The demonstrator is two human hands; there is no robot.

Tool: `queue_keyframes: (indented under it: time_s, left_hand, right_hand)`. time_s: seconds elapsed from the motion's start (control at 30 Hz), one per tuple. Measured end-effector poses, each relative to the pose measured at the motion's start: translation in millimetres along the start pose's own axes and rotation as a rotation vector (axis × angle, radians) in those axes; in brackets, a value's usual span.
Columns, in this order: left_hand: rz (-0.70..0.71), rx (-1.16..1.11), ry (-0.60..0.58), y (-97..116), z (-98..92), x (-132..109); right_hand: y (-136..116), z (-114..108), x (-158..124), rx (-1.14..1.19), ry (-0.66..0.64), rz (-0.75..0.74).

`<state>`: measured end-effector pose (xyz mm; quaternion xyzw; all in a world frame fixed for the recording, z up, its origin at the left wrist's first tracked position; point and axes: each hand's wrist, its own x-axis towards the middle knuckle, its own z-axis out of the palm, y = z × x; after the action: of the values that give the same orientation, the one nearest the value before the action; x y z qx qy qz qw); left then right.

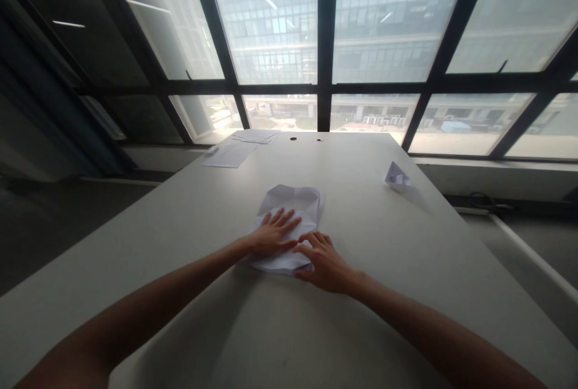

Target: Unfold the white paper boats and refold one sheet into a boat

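A creased, folded sheet of white paper [293,196] lies on the white table in front of me. My left hand [272,235] rests flat on its middle with the fingers spread, pressing it against the tabletop. At the paper's near right edge is my right hand [323,262], its fingers curved and apart. The right fingertips touch or hover just over the paper; which of the two I cannot tell. Part of the paper is hidden beneath both hands.
Toward the table's right edge stands a small folded paper shape [397,177]. Several loose white sheets [232,154] lie at the far left of the table [180,214]. Two small round holes [293,138] show near its far end. Large windows [275,21] rise behind.
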<state>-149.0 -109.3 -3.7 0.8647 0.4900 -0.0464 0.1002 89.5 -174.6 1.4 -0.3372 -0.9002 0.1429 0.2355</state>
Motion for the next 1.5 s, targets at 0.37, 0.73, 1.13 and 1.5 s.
queue_keyframes:
  time_s: [0.37, 0.73, 1.13, 1.5]
  left_hand:
    - [-0.026, 0.014, -0.056, 4, -5.9, 1]
    - [-0.038, 0.008, -0.053, 7, -7.7, 1]
    - [-0.005, 0.036, 0.09, 4, 2.9, -6]
    - [-0.166, -0.084, 0.117, 20, -58.9, 83]
  right_hand:
    - [-22, 9, 22, -0.132, 0.124, 0.151]
    - [-19, 7, 1, -0.063, 0.078, 0.082]
    - [3, 1, -1, 0.109, 0.066, 0.066]
    - [-4, 4, -2, -0.032, -0.034, 0.047]
